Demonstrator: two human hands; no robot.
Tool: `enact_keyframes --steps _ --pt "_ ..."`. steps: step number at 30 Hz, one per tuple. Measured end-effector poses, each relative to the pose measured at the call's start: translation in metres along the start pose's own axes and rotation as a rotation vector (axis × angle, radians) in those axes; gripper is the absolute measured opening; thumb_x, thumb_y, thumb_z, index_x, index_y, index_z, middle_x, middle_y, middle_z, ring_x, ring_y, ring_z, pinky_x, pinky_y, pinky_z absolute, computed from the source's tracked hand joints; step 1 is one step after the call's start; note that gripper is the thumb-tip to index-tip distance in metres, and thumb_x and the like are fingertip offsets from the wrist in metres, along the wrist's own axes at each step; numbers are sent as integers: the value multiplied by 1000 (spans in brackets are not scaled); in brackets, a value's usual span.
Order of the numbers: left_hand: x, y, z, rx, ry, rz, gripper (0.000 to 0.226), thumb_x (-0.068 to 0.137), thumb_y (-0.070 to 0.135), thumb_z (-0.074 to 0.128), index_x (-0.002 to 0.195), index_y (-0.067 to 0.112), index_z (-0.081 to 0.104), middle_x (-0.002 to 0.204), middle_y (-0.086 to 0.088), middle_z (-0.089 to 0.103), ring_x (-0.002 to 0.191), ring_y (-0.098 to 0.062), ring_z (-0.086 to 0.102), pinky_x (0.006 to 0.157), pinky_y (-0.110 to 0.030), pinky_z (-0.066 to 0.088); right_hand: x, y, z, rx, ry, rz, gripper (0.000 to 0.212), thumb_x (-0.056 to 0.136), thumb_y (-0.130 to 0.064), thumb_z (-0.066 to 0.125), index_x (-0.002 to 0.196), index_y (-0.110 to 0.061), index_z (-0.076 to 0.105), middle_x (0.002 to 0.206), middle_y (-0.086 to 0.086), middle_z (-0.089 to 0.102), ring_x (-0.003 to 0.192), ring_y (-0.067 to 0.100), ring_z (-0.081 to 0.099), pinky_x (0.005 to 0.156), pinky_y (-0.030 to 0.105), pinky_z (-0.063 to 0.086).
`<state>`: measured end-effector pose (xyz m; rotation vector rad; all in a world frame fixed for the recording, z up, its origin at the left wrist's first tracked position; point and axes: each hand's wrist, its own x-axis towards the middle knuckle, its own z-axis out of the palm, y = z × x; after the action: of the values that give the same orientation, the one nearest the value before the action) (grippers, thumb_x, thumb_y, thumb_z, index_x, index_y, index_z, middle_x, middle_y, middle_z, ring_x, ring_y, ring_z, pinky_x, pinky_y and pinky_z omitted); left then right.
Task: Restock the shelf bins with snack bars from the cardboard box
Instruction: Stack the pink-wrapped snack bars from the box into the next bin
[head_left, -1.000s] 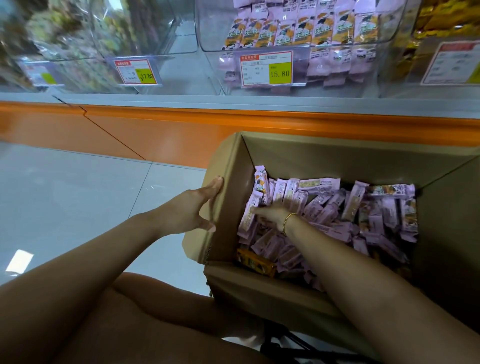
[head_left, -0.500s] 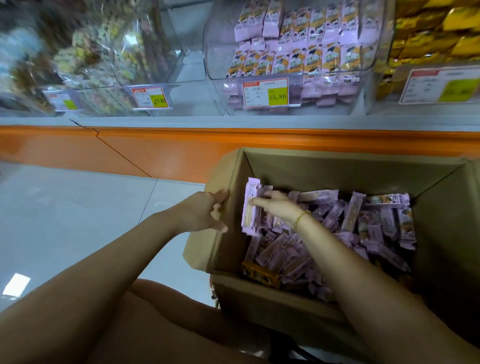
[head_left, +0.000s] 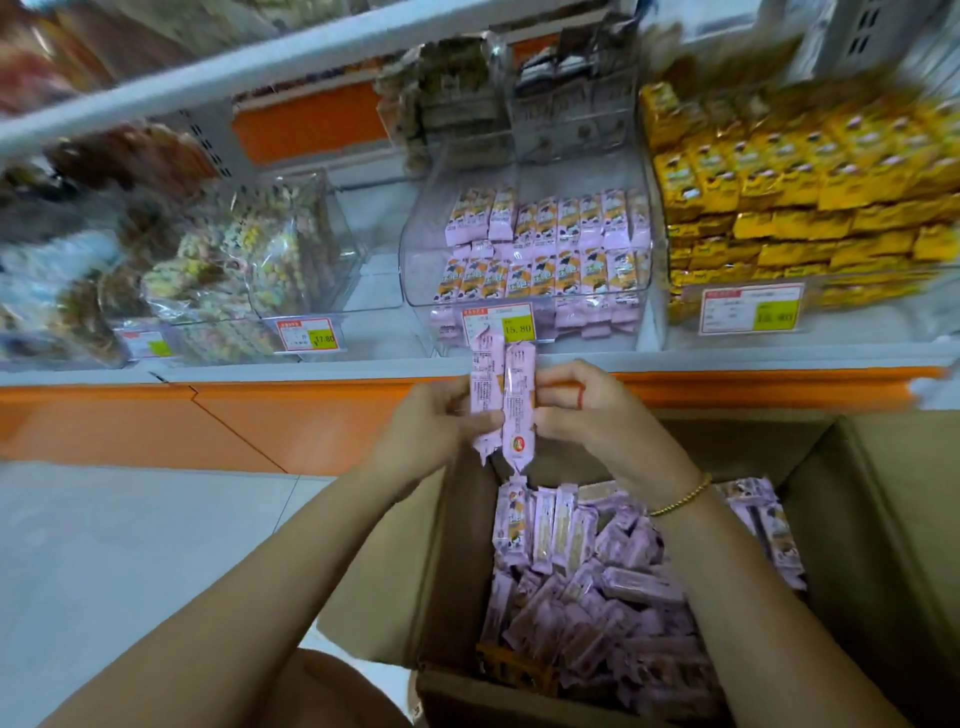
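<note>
Snack bars (head_left: 503, 400) — pinched upright between left grip (head_left: 421, 434) and right grip (head_left: 597, 415).

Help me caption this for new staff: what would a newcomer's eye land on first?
Two pink snack bars held upright at centre, pinched between the left hand and right hand. Behind them is a clear shelf bin stocked with the same bars; below, the open cardboard box is heaped with more.

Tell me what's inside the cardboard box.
The cardboard box holds a heap of pink snack bars, with an orange wrapper at the near edge. The right forearm covers some; anything beneath the heap is hidden.
</note>
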<state>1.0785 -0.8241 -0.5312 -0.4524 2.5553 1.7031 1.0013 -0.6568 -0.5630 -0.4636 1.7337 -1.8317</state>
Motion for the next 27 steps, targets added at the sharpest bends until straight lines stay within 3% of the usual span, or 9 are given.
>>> enact_keyframes --steps 4,8,13,19,22,27 --pt "-6 19 -7 -451 -281 -31 32 88 6 58 119 -2 58 103 -14 69 88 -22 68 74 -25 53 -14 -22 -14 91 -6 -96 36 81 -1 69 116 -8 62 103 11 72 92 20 69 77 27 55" --pt "-4 31 1 -613 -269 -51 37 85 7 51 120 -2 58 116 -16 66 102 -23 66 90 -31 53 -29 -33 -14 88 -12 -88 24 85 -23 65 105 -11 70 97 5 74 90 18 70 82 33 56" --pt "0 41 6 -560 -213 -22 38 78 7 58 114 -3 62 107 -16 69 92 -21 68 80 -28 55 -36 -38 -15 143 -33 -81 30 86 -22 63 111 -6 65 100 9 73 90 22 71 82 33 57" --pt "2 54 6 -575 -192 -72 36 77 10 62 112 1 66 111 -17 68 94 -24 69 76 -33 58 -40 -43 -27 209 128 -92 30 86 -17 66 113 -6 59 97 10 74 88 20 71 76 32 58" --pt "2 60 9 -601 -239 -105 34 81 16 59 112 6 66 108 -16 69 90 -26 70 80 -38 58 -40 -44 -35 125 211 -92 30 84 -19 69 111 -11 57 91 6 74 86 18 71 80 37 58" --pt "2 64 16 -468 -276 -101 42 83 18 60 125 11 60 118 -14 66 105 -29 66 86 -38 56 -39 -41 -33 -5 186 -117 39 82 -23 72 115 -15 52 89 8 74 84 15 71 75 31 58"
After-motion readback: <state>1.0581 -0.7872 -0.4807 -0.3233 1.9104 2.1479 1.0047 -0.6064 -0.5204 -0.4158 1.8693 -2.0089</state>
